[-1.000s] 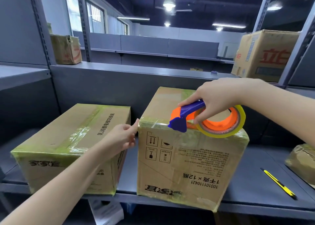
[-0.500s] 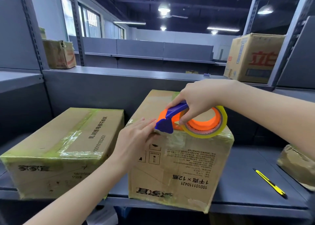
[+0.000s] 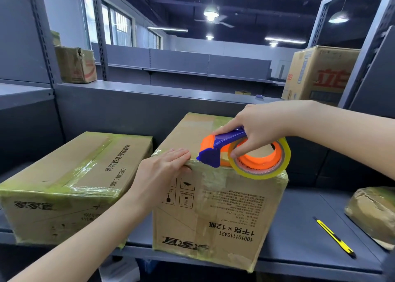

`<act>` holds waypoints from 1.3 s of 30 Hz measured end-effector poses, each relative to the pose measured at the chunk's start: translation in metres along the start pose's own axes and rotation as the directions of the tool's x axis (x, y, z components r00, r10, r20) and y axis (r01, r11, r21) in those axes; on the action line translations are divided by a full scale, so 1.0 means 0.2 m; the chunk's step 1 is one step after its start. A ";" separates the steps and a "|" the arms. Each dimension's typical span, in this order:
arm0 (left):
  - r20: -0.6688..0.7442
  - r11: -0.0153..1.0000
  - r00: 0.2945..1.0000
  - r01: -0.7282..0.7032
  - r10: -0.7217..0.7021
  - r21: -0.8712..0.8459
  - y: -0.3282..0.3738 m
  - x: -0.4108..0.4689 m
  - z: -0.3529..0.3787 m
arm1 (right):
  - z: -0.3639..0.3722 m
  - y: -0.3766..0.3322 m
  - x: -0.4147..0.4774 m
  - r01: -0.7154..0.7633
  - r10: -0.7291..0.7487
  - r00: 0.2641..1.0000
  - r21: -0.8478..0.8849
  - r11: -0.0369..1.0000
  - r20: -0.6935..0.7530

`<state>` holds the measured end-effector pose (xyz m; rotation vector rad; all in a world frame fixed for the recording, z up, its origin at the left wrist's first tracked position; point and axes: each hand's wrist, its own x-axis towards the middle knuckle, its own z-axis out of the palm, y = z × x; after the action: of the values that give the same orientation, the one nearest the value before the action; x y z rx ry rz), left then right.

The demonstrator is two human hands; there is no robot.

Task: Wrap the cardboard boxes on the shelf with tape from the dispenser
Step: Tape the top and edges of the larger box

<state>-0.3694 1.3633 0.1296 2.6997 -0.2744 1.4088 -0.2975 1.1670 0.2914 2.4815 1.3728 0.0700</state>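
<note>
Nearest you, the shelf carries two cardboard boxes: the upright box in the middle and the flatter box just to its left, which is already banded in tape. One yellow utility knife and one taped bundle lie to the right.

Your left hand lies flat with fingers straight, pressing tape onto the upright box's top front edge. Your right hand has its grip closed round the handle of the single tape dispenser, whose roll rests on the box top.

The cardboard looks stiff and the taped faces slick, so steady it by the edges. Farther off stand a left carton and a right carton.
</note>
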 end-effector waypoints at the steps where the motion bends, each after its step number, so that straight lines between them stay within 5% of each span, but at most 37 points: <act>1: -0.001 1.000 1.000 0.002 -0.002 0.007 -0.01 0.00 -0.01 | 0.00 0.02 -0.02 -0.021 0.021 1.000 -0.005 1.000 0.001; 7: 0.075 1.000 0.997 0.026 -0.027 0.015 -0.03 0.01 -0.03 | 0.07 0.16 -0.22 -0.128 0.125 0.986 0.017 0.992 0.110; 12: 0.140 0.996 0.990 -0.002 -0.011 0.091 0.03 0.07 -0.02 | 0.13 0.18 -0.22 -0.107 0.110 0.994 -0.095 0.990 0.027; 18: 0.144 0.980 0.970 -0.199 0.197 0.004 0.25 0.14 0.09 | 0.15 0.20 -0.22 -0.072 0.072 0.997 -0.091 0.993 0.003; 27: 0.052 0.986 0.985 -0.164 0.166 -0.037 0.25 0.16 0.19 | 0.15 0.23 -0.24 -0.056 0.058 0.998 -0.066 0.996 0.030; 34: 0.100 0.985 0.990 -0.078 0.094 -0.156 0.15 0.13 0.12 | 0.23 0.34 -0.43 -0.103 0.103 0.995 0.057 0.993 -0.003; 39: 0.189 0.987 0.969 -0.153 0.158 -0.042 0.17 0.14 0.09 | 0.31 0.36 -0.56 -0.108 0.107 0.993 -0.020 0.994 -0.049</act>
<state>-0.3466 1.3232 0.1416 2.8486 -0.5266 1.1677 -0.2878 1.0243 0.2644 2.5484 1.2489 0.1686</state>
